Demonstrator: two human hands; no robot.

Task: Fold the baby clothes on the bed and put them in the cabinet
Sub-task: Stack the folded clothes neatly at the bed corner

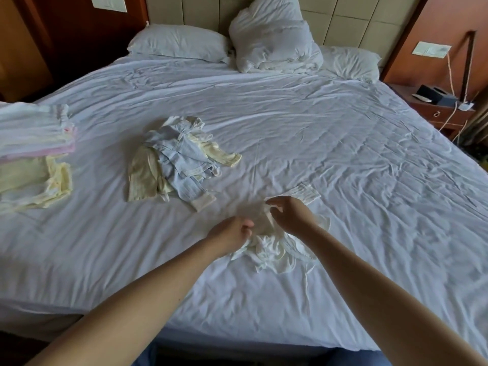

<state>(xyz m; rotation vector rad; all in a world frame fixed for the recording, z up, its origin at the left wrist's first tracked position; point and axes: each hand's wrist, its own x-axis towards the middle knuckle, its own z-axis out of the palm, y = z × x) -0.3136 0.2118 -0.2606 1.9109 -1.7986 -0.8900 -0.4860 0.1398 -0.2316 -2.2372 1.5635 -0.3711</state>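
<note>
On the near middle of the bed (343, 143), just in front of me, lies the white baby garment (274, 249), crumpled in a loose heap on the wrinkled white sheet. My right hand (290, 215) is over its far side, thumb and fingers pinched on a fold of the white cloth. A striped cuff (306, 194) of the garment lies flat on the sheet just beyond that hand. My left hand (232, 233) is at the heap's left edge with its fingers curled in toward the thumb. The cloth there is blurred, so I cannot tell whether I have really caught hold of it.

Farther out and to my left sits a pile of unfolded baby clothes (177, 159), pale blue pieces tangled with pale yellow ones, one blue leg with a white cuff trailing toward me. At the left edge of the bed is a folded stack (34, 130), white and pink on top. Pale yellow folded pieces (34, 180) lie beside it on the near side, partly under it.

At the head of the bed a pillow (179, 42) lies flat on the left. A bunched white duvet (274, 40) leans against the padded headboard (200, 11), and a second pillow (353, 62) lies on the right. Beside the bed on the right stands a wooden nightstand (438, 112) with a dark box (433, 93) on top and cables hanging past it.
</note>
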